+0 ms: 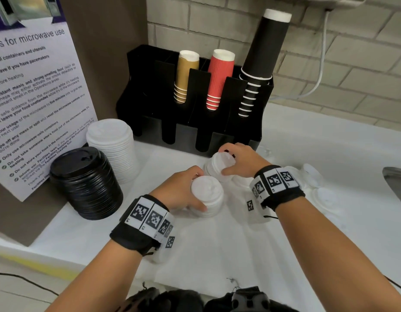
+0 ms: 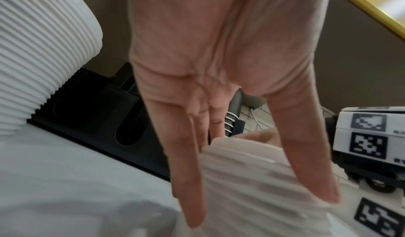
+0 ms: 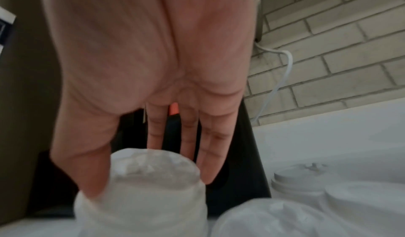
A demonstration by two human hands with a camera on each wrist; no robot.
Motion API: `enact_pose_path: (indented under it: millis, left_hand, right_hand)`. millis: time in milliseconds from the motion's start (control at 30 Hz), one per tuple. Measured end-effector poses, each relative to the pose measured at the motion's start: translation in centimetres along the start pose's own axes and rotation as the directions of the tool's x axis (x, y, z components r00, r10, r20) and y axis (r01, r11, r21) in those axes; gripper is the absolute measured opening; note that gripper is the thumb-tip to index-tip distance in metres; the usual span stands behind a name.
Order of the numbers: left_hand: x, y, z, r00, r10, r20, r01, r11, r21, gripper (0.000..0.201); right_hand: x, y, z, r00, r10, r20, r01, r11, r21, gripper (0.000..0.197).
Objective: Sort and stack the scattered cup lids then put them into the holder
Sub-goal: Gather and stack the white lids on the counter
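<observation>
My left hand [image 1: 198, 191] grips a short stack of white lids [image 1: 208, 199] standing on the white counter, thumb on its near side and fingers on its far side. The left wrist view shows that hand [image 2: 260, 209] spanning the ribbed stack [image 2: 252, 180]. Just behind, my right hand [image 1: 225, 161] grips a second short stack of white lids [image 1: 217, 170] from above, tilted; in the right wrist view the hand [image 3: 151, 182] wraps this stack [image 3: 142, 202]. The black holder [image 1: 195, 134] stands right behind both stacks, its front slots empty.
A tall stack of white lids [image 1: 111, 147] and a stack of black lids [image 1: 87, 183] stand at the left by a microwave notice. Loose white lids [image 1: 323, 197] lie at the right, near a sink edge [image 1: 395, 183]. Paper cups [image 1: 219, 79] fill the holder's rear slots.
</observation>
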State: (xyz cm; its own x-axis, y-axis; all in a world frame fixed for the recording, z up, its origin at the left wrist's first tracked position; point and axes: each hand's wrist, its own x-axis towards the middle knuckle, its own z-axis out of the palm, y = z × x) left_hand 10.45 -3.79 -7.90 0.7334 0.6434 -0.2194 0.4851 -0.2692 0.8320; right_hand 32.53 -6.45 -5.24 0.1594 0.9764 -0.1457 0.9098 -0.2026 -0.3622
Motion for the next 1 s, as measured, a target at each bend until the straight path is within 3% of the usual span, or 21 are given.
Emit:
enact_pose_path:
  millis: [100,200,367,567,767,867,1000]
  left_hand:
    - [0.1,-0.2,0.0,0.999,0.0,-0.037,0.001,0.999,0.037,0.071]
    - [0.2,-0.2,0.0,0.998,0.006,-0.059,-0.002,0.998,0.065,0.074]
    - [0.2,-0.2,-0.1,0.997,0.017,-0.075,-0.01,0.996,0.093,0.081]
    - [0.2,-0.3,-0.1,0.996,0.0,-0.087,0.009,0.995,0.102,0.099]
    - [0.1,-0.2,0.0,0.996,-0.004,-0.086,0.01,0.998,0.066,0.103]
    - [0.1,-0.2,0.0,0.996,-0.004,-0.088,0.011,0.997,0.072,0.097]
    - [0.0,0.0,0.1,0.996,0.028,-0.08,-0.021,0.995,0.096,0.074]
  right_hand:
    - [-1.3,-0.1,-1.4,0.997,-0.034,-0.068,0.048,0.975,0.216,0.051]
    - [-3.2,-0.7,-2.3,0.994,-0.103,-0.024,0.104,0.911,0.399,0.046]
    - [-5.7,-1.9,-1.0,0.975,-0.223,0.008,0.207,0.916,0.343,0.046]
    - [-6.3,-3.3,0.6,0.97,-0.245,0.008,0.238,0.948,0.213,0.051]
    - [-5.9,-5.1,0.8,0.961,-0.273,0.038,0.269,0.959,0.087,0.052]
    - [-5.6,-5.2,1.0,0.962,-0.269,0.053,0.266,0.962,0.059,0.053]
    - [-5.5,-4.9,2.0,0.97,-0.233,0.063,0.229,0.971,0.063,0.057]
